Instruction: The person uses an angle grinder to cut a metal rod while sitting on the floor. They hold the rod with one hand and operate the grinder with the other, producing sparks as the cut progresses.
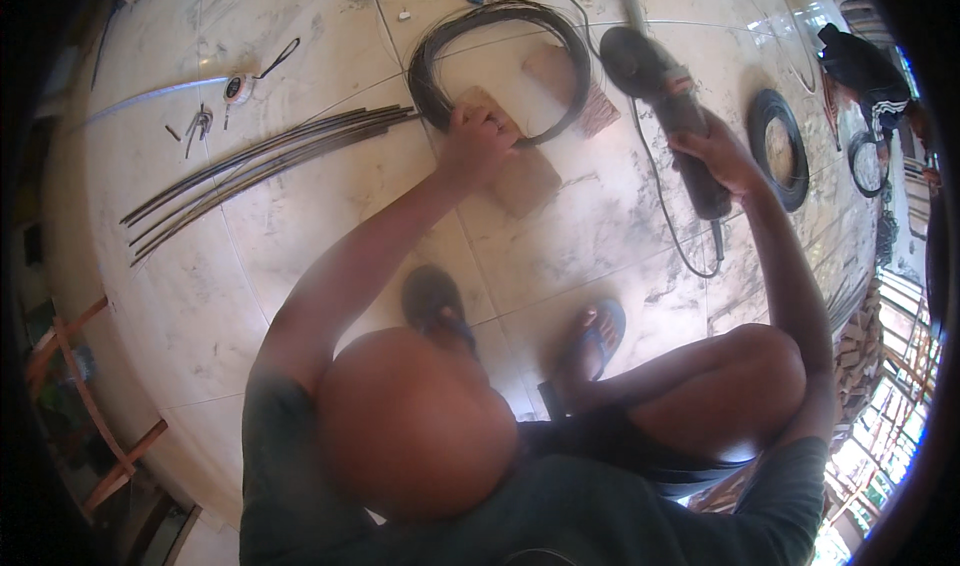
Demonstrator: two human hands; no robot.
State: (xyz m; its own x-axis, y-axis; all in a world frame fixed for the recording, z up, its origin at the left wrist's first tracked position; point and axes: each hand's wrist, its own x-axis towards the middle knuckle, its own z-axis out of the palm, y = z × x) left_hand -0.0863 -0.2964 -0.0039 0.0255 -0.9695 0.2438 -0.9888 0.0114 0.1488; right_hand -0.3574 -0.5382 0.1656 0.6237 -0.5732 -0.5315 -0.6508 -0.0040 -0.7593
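My left hand is closed on the lower left side of a coil of dark wire. Under the coil lie a brown block, right by my fingers, and a second reddish block. In my right hand is an angle grinder, gripped round its dark body, with the disc end pointing away from me and to the left. Whether its disc is spinning cannot be made out. The grinder's cord loops from its near end across the floor.
Several dark metal rods lie on the tiles at left, near a tape measure and small metal pieces. Another wire coil rests at right. Beyond it, another person is at work. My feet in sandals are close by.
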